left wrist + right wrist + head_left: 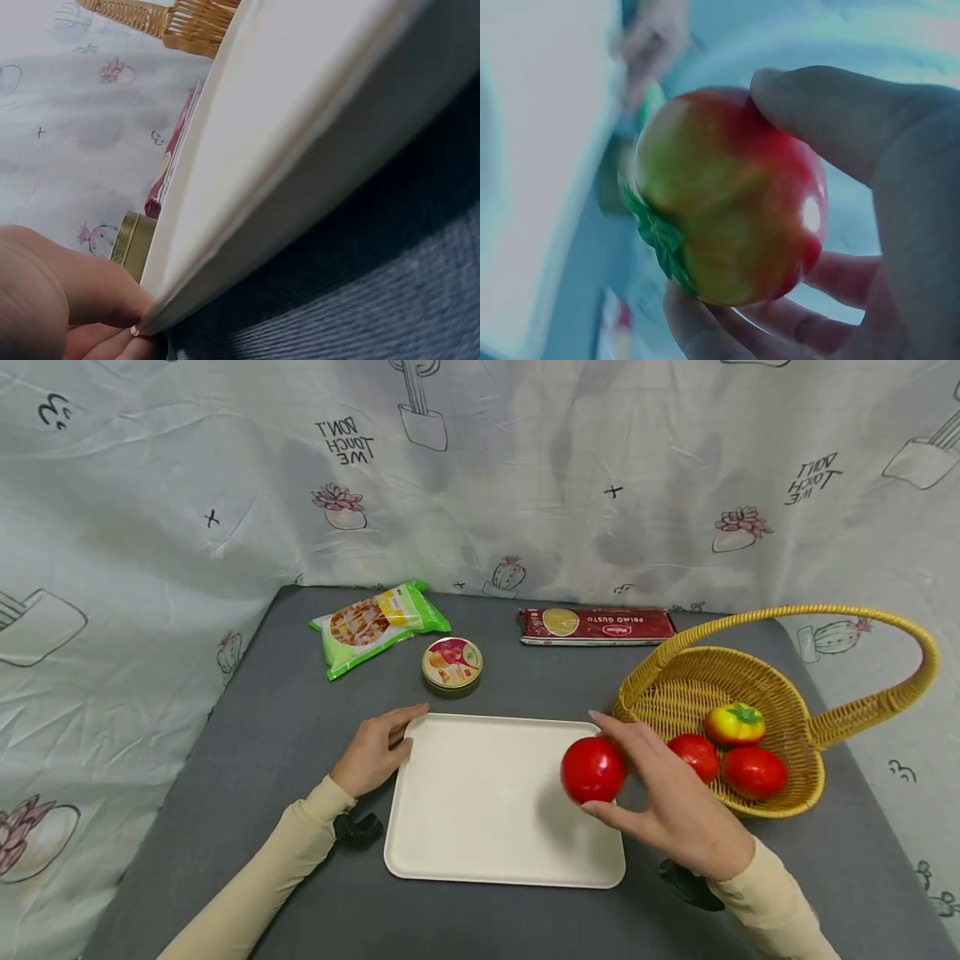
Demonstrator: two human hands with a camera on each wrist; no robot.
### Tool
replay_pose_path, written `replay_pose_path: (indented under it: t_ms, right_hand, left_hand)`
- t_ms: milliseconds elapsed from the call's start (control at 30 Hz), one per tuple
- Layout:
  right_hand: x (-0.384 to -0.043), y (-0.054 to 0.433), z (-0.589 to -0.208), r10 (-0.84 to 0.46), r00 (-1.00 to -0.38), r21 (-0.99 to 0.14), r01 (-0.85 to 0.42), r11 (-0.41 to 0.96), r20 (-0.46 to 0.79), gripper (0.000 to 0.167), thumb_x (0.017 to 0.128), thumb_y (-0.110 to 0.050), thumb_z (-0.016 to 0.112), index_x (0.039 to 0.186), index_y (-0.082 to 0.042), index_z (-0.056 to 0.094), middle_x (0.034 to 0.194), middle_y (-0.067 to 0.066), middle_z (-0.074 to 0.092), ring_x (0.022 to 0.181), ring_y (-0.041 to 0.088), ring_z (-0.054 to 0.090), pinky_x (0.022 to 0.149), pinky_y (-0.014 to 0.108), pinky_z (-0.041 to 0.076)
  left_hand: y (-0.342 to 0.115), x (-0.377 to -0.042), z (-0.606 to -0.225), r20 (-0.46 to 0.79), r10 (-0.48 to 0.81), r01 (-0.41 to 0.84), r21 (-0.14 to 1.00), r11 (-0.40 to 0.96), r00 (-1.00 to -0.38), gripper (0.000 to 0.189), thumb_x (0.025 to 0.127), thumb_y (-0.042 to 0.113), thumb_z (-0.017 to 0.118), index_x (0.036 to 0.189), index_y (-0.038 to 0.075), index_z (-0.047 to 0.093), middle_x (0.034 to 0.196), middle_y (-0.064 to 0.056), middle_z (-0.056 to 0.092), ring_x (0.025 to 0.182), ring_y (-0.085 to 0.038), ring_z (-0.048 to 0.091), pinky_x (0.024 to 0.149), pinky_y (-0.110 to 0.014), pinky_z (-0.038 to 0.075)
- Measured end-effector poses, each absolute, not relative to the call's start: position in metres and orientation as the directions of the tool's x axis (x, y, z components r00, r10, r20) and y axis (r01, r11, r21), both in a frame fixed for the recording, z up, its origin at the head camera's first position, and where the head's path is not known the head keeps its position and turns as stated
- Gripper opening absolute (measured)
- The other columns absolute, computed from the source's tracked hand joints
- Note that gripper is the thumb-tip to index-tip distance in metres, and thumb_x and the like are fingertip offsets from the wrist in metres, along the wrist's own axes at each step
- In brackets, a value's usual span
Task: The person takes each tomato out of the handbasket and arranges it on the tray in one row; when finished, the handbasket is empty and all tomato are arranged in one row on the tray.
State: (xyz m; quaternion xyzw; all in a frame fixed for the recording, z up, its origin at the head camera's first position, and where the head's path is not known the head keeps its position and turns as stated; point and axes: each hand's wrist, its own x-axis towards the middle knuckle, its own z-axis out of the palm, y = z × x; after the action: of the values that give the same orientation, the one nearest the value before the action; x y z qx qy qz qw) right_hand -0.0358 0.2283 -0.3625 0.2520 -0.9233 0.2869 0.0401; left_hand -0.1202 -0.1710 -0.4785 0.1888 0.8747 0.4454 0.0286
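Note:
My right hand (pixel 675 793) grips a glossy tomato (pixel 592 770) between thumb and fingers, above the right side of a cream tray (pixel 495 802). Seen from the right wrist, the tomato (pixel 731 199) is red with a yellow-green top and a green leafy crown pointing away from the palm. At the tray's far left corner, my left hand (pixel 377 747) pinches the rim; the left wrist view has the thumb on top of the tray (pixel 217 180) and fingers underneath. Just right of my right hand stands a wicker basket (pixel 810 793) with more tomatoes (pixel 754 772) inside.
Behind the tray is a small round tin (pixel 452 664), with a green snack bag (pixel 378 625) to its left. A dark red biscuit pack (pixel 597 626) lies along the grey table's (pixel 247 760) back edge. The basket's tall handle (pixel 930 652) arches up on the right.

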Motion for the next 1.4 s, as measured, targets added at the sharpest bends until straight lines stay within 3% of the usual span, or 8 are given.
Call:
replay_pose_path:
  t_ms: [133, 200, 267, 433, 500, 600, 900, 1400]
  right_hand:
    - [-0.045, 0.198, -0.375, -0.566, -0.808, -0.537, -0.554, 0.637, 0.163, 0.08, 0.08, -0.029, 0.096, 0.148, -0.014, 0.057, 0.134, 0.002, 0.058, 0.111, 0.017, 0.064, 0.086, 0.038, 0.065]
    - [-0.05, 0.182, -0.38, -0.608, -0.784, -0.561, -0.563, 0.607, 0.128, 0.074, 0.08, -0.029, 0.096, 0.142, -0.014, 0.059, 0.134, 0.003, 0.058, 0.11, 0.017, 0.066, 0.088, 0.039, 0.064]
    - [-0.056, 0.167, -0.384, -0.641, -0.761, -0.563, -0.573, 0.595, 0.098, 0.073, 0.079, -0.029, 0.096, 0.139, -0.013, 0.058, 0.132, 0.003, 0.06, 0.109, 0.017, 0.067, 0.089, 0.039, 0.064]
    - [-0.068, 0.134, -0.392, -0.695, -0.717, -0.491, -0.627, 0.604, 0.06, 0.073, 0.078, -0.035, 0.097, 0.136, -0.011, 0.06, 0.126, 0.002, 0.067, 0.11, 0.018, 0.065, 0.088, 0.039, 0.063]
    - [-0.072, 0.122, -0.395, -0.707, -0.706, -0.485, -0.633, 0.604, 0.042, 0.073, 0.078, -0.035, 0.096, 0.137, -0.011, 0.06, 0.126, 0.003, 0.068, 0.112, 0.02, 0.064, 0.087, 0.04, 0.063]
    - [-0.077, 0.106, -0.399, -0.726, -0.687, -0.518, -0.626, 0.584, 0.012, 0.076, 0.08, -0.031, 0.095, 0.143, -0.008, 0.058, 0.129, 0.006, 0.066, 0.113, 0.022, 0.065, 0.09, 0.041, 0.063]
    - [-0.087, 0.07, -0.414, -0.765, -0.642, -0.532, -0.633, 0.563, -0.046, 0.072, 0.086, -0.029, 0.092, 0.145, -0.006, 0.058, 0.133, 0.009, 0.06, 0.11, 0.025, 0.069, 0.096, 0.039, 0.062]
    - [-0.088, 0.047, -0.426, -0.77, -0.638, -0.533, -0.646, 0.547, -0.016, 0.071, 0.086, -0.03, 0.092, 0.143, -0.008, 0.057, 0.131, 0.01, 0.061, 0.109, 0.025, 0.069, 0.096, 0.041, 0.062]
  left_hand:
    - [-0.173, -0.12, -0.478, 0.108, 0.353, 0.295, 0.792, 0.534, -0.93, 0.055, 0.096, -0.014, 0.062, 0.149, -0.002, 0.06, 0.131, -0.02, 0.068, 0.077, -0.017, 0.05, 0.071, -0.029, 0.045]
    - [-0.173, -0.12, -0.478, 0.108, 0.35, 0.295, 0.788, 0.54, -0.931, 0.055, 0.095, -0.014, 0.062, 0.149, -0.002, 0.06, 0.137, -0.02, 0.067, 0.088, -0.017, 0.057, 0.076, -0.03, 0.049]
    - [-0.174, -0.12, -0.477, 0.104, 0.347, 0.291, 0.787, 0.544, -0.932, 0.055, 0.096, -0.014, 0.062, 0.149, -0.001, 0.06, 0.135, -0.02, 0.068, 0.086, -0.02, 0.058, 0.076, -0.032, 0.05]
    - [-0.174, -0.121, -0.476, 0.096, 0.346, 0.282, 0.793, 0.54, -0.933, 0.054, 0.096, -0.013, 0.06, 0.149, -0.002, 0.06, 0.147, -0.02, 0.062, 0.113, -0.027, 0.066, 0.092, -0.04, 0.058]
    - [-0.173, -0.121, -0.476, 0.09, 0.351, 0.279, 0.797, 0.536, -0.932, 0.053, 0.096, -0.013, 0.06, 0.149, -0.002, 0.06, 0.15, -0.02, 0.059, 0.129, -0.03, 0.063, 0.103, -0.045, 0.056]
    - [-0.172, -0.123, -0.476, 0.082, 0.361, 0.275, 0.807, 0.523, -0.929, 0.053, 0.097, -0.012, 0.06, 0.149, -0.003, 0.059, 0.152, -0.02, 0.058, 0.136, -0.034, 0.059, 0.107, -0.047, 0.054]
    - [-0.168, -0.126, -0.476, 0.068, 0.39, 0.262, 0.842, 0.471, -0.918, 0.053, 0.097, -0.012, 0.06, 0.149, -0.004, 0.058, 0.154, -0.021, 0.056, 0.137, -0.036, 0.058, 0.108, -0.046, 0.051]
    - [-0.172, -0.122, -0.471, 0.062, 0.381, 0.245, 0.857, 0.454, -0.923, 0.054, 0.096, -0.015, 0.06, 0.149, -0.006, 0.057, 0.154, -0.022, 0.055, 0.14, -0.036, 0.055, 0.11, -0.045, 0.049]
